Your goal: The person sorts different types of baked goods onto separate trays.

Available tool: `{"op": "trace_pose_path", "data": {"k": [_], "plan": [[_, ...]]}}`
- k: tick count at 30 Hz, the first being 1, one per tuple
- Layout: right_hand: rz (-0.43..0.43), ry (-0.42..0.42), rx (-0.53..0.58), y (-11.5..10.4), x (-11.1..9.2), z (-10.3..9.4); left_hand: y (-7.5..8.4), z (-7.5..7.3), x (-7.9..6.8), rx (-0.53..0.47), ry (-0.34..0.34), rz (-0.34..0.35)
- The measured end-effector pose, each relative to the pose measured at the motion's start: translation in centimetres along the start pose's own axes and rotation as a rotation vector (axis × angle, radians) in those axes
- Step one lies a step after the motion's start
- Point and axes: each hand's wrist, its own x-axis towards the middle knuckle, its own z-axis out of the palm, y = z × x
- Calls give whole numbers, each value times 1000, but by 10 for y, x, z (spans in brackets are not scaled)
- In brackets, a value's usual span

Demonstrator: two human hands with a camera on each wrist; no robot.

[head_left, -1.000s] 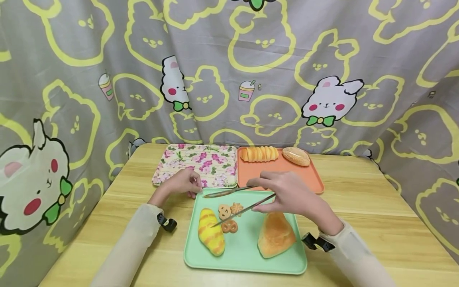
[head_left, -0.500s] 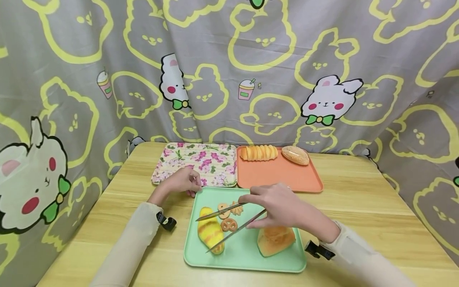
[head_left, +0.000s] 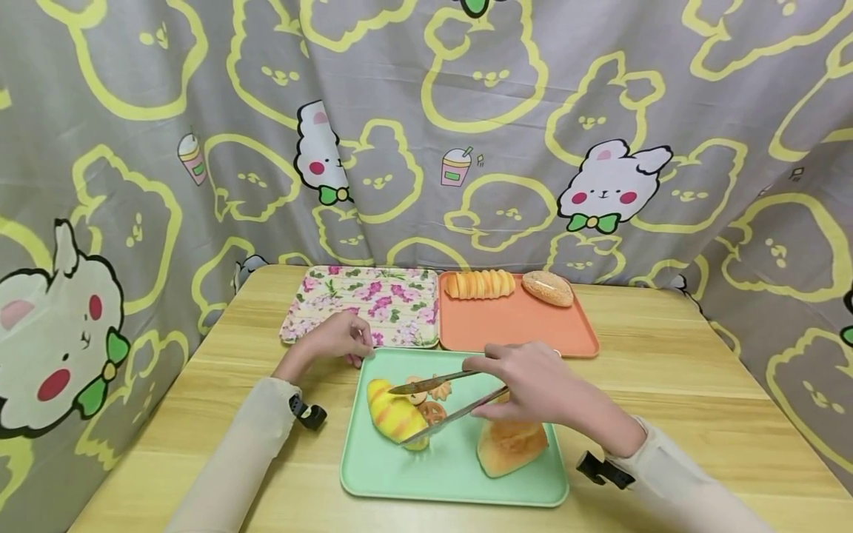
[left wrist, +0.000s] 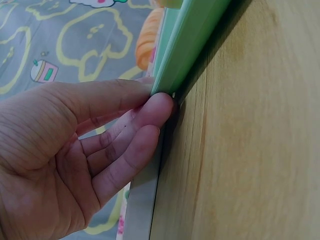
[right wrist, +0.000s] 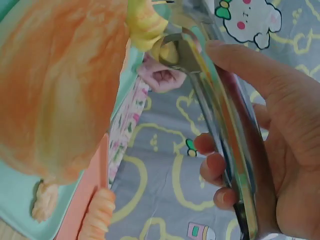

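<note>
In the head view, my right hand holds metal tongs, their two arms spread around a yellow striped bread roll. One tong tip overlaps the roll's far end, the other its near end. The roll is at the left of a green tray. Thumb and fingers of my left hand pinch the tray's rim in the left wrist view, at its far left corner. Small cookies, one a pretzel shape, lie beside the roll, partly behind the tongs. Below my right hand sits a large triangular golden bread.
Behind the green tray stand a floral tray and an orange tray. The orange one bears a ridged roll and a seeded oval bun. A patterned curtain hangs behind the wooden table.
The tongs came down over the yellow roll, then shifted slightly right with their tips at its ends. The roll has turned a little, its near end swinging right. The left hand stayed at the corner.
</note>
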Motion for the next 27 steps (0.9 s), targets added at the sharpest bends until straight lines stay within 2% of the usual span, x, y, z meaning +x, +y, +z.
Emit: {"op": "trace_pose_path", "data": {"k": [4,9,16,27], "plan": [[40,-35,3,4,-4,0,1,0,0,6,7,-15],[40,-56,38,4,-3,2,0,0,0,4,9,-13],[-37,8,67,9,-2,4,0,2,1,-7,7,-10],[-55,59,66,17,0,-1,0,2,0,-1,10,-15]]}}
